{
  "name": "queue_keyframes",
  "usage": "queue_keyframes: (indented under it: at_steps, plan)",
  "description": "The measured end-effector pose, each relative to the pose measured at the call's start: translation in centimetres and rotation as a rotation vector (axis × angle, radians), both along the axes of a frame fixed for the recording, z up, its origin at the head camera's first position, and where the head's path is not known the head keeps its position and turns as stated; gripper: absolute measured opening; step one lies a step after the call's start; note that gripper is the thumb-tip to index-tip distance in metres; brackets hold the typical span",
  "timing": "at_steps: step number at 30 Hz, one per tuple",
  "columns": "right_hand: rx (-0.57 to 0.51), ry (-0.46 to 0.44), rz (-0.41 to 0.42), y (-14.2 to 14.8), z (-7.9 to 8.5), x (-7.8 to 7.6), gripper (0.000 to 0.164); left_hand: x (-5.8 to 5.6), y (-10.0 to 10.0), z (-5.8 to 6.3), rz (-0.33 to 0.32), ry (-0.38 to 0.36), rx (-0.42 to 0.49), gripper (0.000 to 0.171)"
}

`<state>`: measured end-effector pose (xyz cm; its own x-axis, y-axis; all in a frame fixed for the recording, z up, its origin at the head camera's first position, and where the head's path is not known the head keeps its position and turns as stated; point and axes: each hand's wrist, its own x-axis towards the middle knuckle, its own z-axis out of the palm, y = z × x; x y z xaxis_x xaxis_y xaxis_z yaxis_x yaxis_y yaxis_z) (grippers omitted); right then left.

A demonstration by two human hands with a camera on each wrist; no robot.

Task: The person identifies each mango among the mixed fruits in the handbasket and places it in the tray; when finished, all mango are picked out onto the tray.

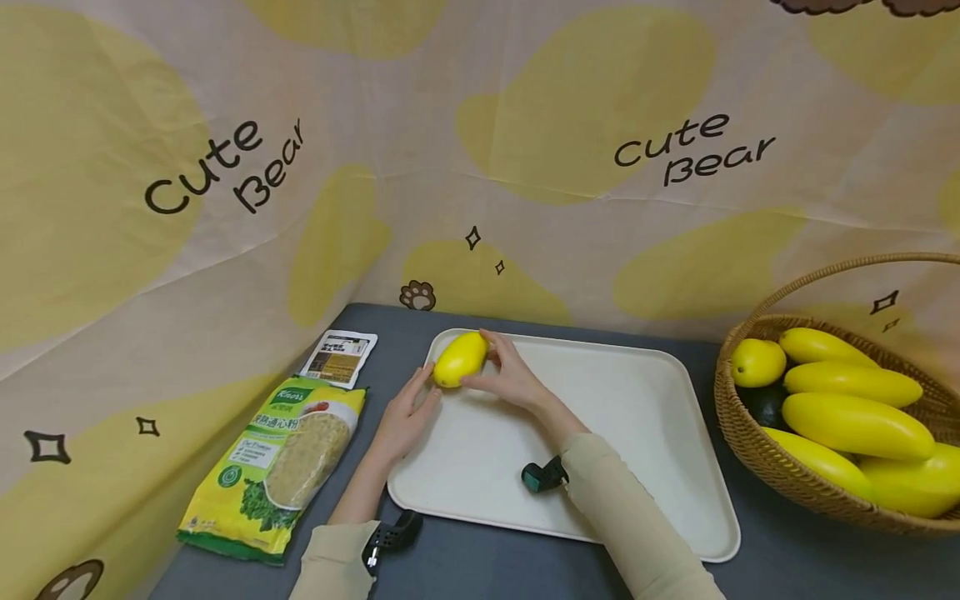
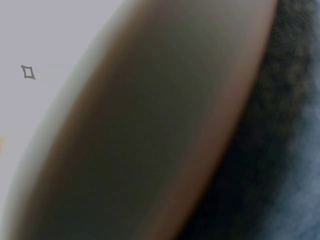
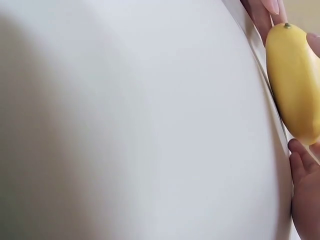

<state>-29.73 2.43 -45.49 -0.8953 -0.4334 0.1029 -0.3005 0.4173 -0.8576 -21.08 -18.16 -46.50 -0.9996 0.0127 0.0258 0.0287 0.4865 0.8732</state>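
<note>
Gripping a yellow fruit (image 1: 460, 360) with your right hand (image 1: 517, 381)

Your right thumb and fingers curl about its near right side; your left hand (image 1: 403, 423) reaches its left side, fingers extended. The yellow fruit is at the far left corner of the white tray (image 1: 637, 433); you cannot tell whether it rests there.

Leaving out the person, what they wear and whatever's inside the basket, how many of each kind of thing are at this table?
Packets (Knorr bag, smaller pouch): 2
White tray: 1
Wicker basket: 1
Yellow fruit between the hands: 1
Total: 5
</note>
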Motion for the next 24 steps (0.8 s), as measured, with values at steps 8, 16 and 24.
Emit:
queue_keyframes:
  at_steps: [8,16,24]
  plan:
    - [0.026,-0.011,0.006,-0.56,-0.12,0.20,0.106,0.04,0.07,0.00,0.000,-0.003,-0.002,0.051]
    - [0.033,-0.017,0.000,-0.60,-0.40,0.10,0.109,0.01,0.08,-0.03,-0.002,0.003,0.013,0.052]
    - [0.000,-0.013,0.023,-0.52,-0.49,0.01,0.110,-0.10,0.00,-0.06,-0.009,0.024,-0.005,0.055]
